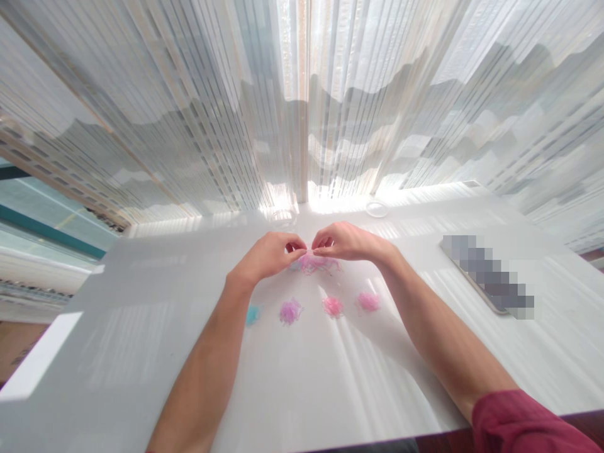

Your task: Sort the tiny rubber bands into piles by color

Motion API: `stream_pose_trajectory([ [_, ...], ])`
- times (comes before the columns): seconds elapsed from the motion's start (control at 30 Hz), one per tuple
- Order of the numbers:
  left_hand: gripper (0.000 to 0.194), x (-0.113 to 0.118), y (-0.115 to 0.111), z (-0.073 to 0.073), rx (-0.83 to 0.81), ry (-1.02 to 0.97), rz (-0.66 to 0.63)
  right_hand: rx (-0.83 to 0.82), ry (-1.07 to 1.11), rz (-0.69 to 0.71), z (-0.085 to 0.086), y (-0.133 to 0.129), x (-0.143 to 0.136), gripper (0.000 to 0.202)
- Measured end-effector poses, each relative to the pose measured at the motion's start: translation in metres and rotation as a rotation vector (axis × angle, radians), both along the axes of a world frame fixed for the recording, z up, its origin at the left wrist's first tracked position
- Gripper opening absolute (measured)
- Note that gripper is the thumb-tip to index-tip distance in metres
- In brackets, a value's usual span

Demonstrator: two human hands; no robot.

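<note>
Both my left hand (279, 253) and my right hand (340, 241) are over a mixed pile of thin pink and bluish strands (317, 264), fingertips pinched and almost meeting. What the pinched fingers hold is too small to make out. Nearer to me on the table lie separate little heaps: a turquoise heap (253, 314) beside my left forearm, a purple heap (290, 311), a coral-pink heap (333, 306) and a pink heap (369, 302) toward my right forearm.
The white table (141, 302) reaches back to a sheer striped curtain (302, 126). Near it stand a clear round dish (283, 218) and a clear ring-like lid or dish (377, 209). A blurred-out flat device (486, 275) lies at the right.
</note>
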State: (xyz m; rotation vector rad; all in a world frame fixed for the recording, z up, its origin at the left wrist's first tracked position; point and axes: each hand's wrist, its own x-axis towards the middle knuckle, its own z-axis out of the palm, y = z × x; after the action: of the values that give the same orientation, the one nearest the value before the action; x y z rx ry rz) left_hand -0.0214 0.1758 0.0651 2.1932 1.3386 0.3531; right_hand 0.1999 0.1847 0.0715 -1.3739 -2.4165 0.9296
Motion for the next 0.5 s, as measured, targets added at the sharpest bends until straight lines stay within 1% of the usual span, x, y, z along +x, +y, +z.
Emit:
stream_pose_trajectory([
  [0.17, 0.021, 0.0008, -0.0011, 0.0014, 0.006, -0.003, 0.005, 0.003, 0.013, -0.015, -0.0003, -0.0002, 0.0004, 0.014],
  [0.37, 0.022, 0.0005, 0.0, 0.0005, 0.027, -0.024, -0.007, 0.01, 0.027, 0.016, -0.0035, 0.0021, 0.0002, 0.014],
  [0.5, 0.021, 0.0011, 0.0001, 0.0007, 0.034, -0.02, -0.011, 0.023, 0.02, -0.007, -0.0026, 0.002, 0.0002, 0.015],
])
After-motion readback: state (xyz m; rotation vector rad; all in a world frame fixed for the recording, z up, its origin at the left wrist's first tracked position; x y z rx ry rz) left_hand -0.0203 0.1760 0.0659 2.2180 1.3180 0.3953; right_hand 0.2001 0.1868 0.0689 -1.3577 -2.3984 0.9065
